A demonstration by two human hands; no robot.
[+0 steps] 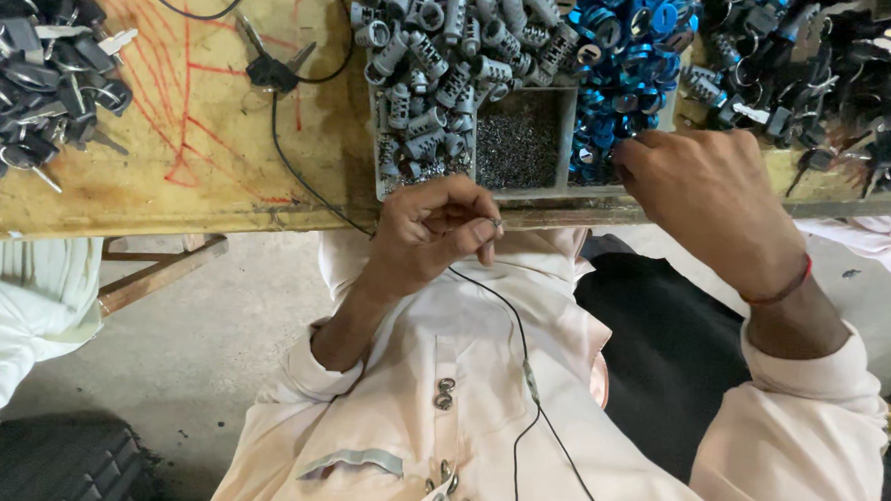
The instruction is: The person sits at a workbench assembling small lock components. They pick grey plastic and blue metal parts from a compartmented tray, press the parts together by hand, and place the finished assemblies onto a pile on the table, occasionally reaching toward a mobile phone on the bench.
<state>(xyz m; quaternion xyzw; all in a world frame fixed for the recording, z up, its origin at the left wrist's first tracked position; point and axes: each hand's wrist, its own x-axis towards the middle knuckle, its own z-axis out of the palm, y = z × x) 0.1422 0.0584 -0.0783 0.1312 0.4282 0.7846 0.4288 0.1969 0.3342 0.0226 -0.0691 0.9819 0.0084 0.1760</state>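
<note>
My left hand is curled at the near edge of the wooden bench, its thumb and forefinger pinched on a small silver metal part. My right hand reaches into the pile of blue metal rings, fingertips down among them; what they grip is hidden. Between the hands stands a grey divided tray, with silver lock cylinders heaped in it and tiny dark pins in one compartment.
Heaps of dark keys lie at the bench's left and right. A black cable and small cutters rest on the red-marked wood. Another person's white sleeve is at the left. A thin black wire hangs over my pale shirt.
</note>
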